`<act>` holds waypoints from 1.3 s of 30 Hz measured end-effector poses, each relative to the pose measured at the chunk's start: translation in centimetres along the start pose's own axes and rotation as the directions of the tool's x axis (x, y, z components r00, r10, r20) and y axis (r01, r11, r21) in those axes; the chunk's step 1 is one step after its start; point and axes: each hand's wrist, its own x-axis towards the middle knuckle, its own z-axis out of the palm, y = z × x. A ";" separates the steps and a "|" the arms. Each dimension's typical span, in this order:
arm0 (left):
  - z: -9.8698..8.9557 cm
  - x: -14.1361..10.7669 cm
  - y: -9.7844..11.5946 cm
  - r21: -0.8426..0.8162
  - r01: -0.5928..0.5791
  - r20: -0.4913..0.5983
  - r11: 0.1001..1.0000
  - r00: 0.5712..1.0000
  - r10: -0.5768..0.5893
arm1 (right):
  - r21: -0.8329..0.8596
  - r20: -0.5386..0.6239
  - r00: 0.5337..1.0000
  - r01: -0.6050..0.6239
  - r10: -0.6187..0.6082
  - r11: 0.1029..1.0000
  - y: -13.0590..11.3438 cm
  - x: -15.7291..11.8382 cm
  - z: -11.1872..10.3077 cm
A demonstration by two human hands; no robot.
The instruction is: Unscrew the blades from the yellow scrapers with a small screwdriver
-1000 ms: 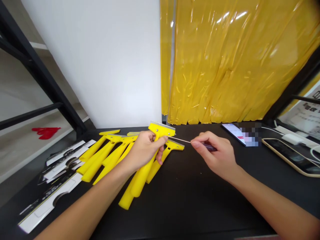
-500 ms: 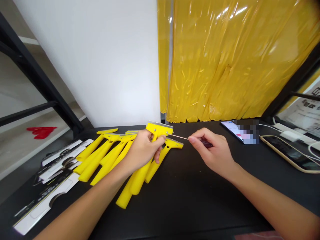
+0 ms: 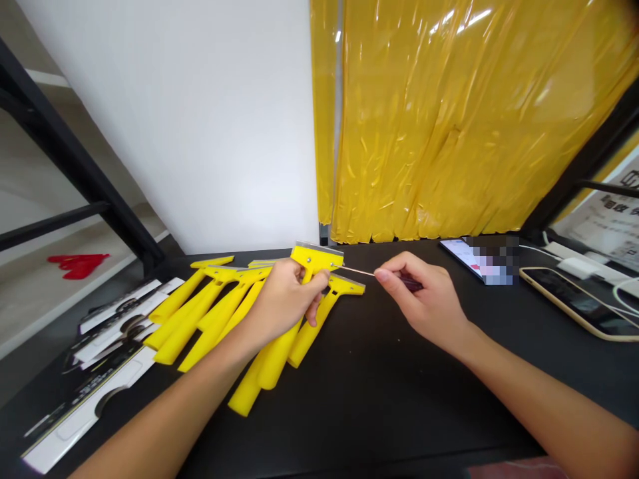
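My left hand [image 3: 284, 299] is closed around the neck of a yellow scraper [image 3: 315, 258], a tool with a wide head, a metal blade edge and two screws. Between the fingers of my right hand [image 3: 417, 289] is the dark handle of a screwdriver [image 3: 357, 271]. Its thin shaft points left, and the tip meets the right-hand screw on the scraper's head. Under and beside my left hand lie several more yellow scrapers [image 3: 187, 318], partly covered by my forearm. One of these scrapers [image 3: 319, 319] lies just right of the held one.
White and black cardboard packages [image 3: 94, 406] lie at the left of the black table [image 3: 399, 406]. Two phones [image 3: 472, 259] and white cables are at the right. Behind stand a white panel [image 3: 239, 133] and yellow plastic sheeting [image 3: 449, 133]. Something red [image 3: 82, 265] rests on the left shelf.
The camera view has shifted very slightly. Both hands keep nearly the same positions, with the screwdriver tip still at the scraper's right screw.
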 end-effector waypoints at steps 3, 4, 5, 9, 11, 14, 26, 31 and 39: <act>0.2 -0.2 0.0 0.061 -0.008 -0.038 0.998 0.999 0.010 | 0.041 0.021 0.997 -0.078 0.078 0.996 -0.1 0.1 0.1; 0.2 -0.2 -0.1 0.082 -0.017 -0.056 0.996 0.998 0.021 | 0.081 0.025 0.992 -0.125 0.124 0.989 -0.2 0.2 0.2; 0.3 -0.2 -0.2 0.097 -0.031 -0.069 0.995 0.997 0.038 | 0.140 0.035 0.982 -0.187 0.184 0.972 -0.2 0.2 0.4; 0.5 -0.2 -0.8 0.116 -0.096 -0.061 0.989 0.993 0.103 | 0.443 0.191 0.875 -0.482 0.446 0.756 0.2 0.3 1.4; 0.7 -0.2 -1.0 0.116 -0.094 -0.053 0.989 0.994 0.100 | 0.508 0.269 0.831 -0.552 0.488 0.661 0.4 0.2 1.7; 0.9 -0.2 -0.8 0.067 -0.048 -0.041 0.997 0.998 0.051 | 0.471 0.203 0.881 -0.470 0.426 0.747 0.4 -0.2 1.7; 0.1 0.7 -1.4 -0.145 0.048 0.095 0.988 0.995 -0.034 | -0.087 0.175 0.978 0.127 -0.110 0.988 1.6 -0.1 0.8; 0.8 0.4 -1.1 -0.109 0.051 0.083 0.993 0.996 -0.043 | -0.090 0.131 0.991 0.006 0.005 0.996 1.1 -0.2 0.8; 3.4 -1.7 -0.2 -0.462 0.427 0.443 0.777 0.870 -0.215 | 0.008 0.014 0.998 0.065 -0.065 0.998 0.0 0.9 -1.6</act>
